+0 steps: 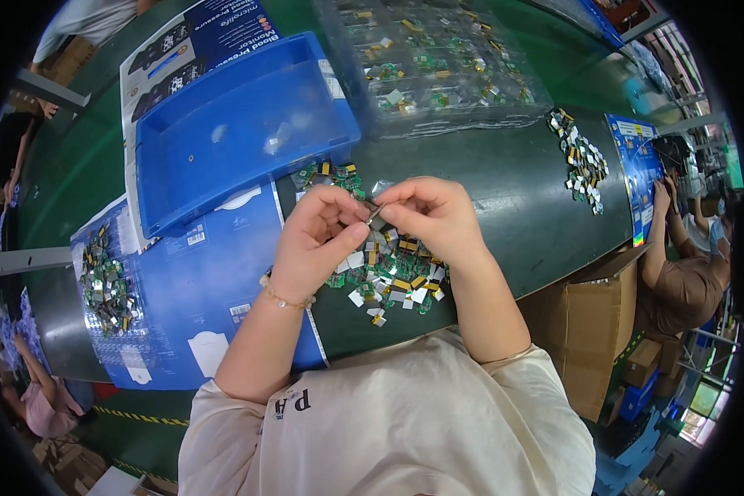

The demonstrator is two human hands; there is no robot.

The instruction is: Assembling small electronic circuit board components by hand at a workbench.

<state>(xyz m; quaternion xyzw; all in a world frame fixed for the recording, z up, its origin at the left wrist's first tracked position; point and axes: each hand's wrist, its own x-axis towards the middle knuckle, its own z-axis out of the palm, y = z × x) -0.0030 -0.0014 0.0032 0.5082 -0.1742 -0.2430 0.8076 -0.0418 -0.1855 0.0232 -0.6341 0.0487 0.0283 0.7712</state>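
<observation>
My left hand (316, 240) and my right hand (440, 221) meet over the middle of the bench, both closed in a pinch. Between their fingertips is a small, thin, greyish part (374, 217), seen nearly edge-on; it looks like a little circuit board, though the fingers cover much of it. Directly below the hands spreads a loose pile of small green circuit boards (401, 277) with white, grey and yellow-orange pieces on them. More of these boards (329, 175) lie just beyond my left hand, beside the blue bin.
A blue plastic bin (244, 198) rests on blue printed cardboard (215, 285). Stacked transparent trays of boards (463, 120) stand behind. Other board piles lie right (583, 165) and left (107, 285). A cardboard box (583, 331) stands by the bench's right edge; a person (682, 281) works beyond.
</observation>
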